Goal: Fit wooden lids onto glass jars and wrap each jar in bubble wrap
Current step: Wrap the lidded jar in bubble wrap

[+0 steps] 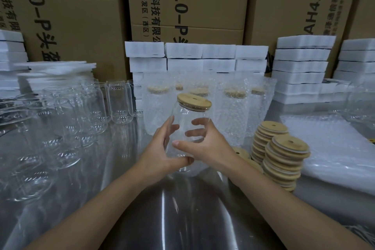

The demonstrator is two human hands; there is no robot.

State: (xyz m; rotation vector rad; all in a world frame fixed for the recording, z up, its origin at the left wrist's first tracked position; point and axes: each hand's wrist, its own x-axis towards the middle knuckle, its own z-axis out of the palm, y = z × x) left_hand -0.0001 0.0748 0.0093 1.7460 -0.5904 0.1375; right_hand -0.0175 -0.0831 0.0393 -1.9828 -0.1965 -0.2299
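Holding one lidded jar [188, 126] low over the bench [182, 219], both bare hands are closed round it. The left grip [160, 152] cups the jar's left side with its thumb at the base. The right grip [205, 144] wraps the right side, with its fingers showing through the glass and its thumb across the front. So the jar lies between the two grips, neither one nearer. Its long axis stands nearly upright, the top tipped a little to the right, and one wooden lid [194, 102] sits on its mouth.

A fold of bubble wrap [190, 169] seems to touch the jar's foot. Its edges are hard to trace, so the wrapping looks barely begun.

Behind the jar stand five wrapped jars [233, 115]. To its right are two tall lid stacks [284, 160] with a few loose lids beside them, and beyond those one pile of bubble sheets [334, 148]. To its left stand bare jars [119, 103], overlapping too much to count.
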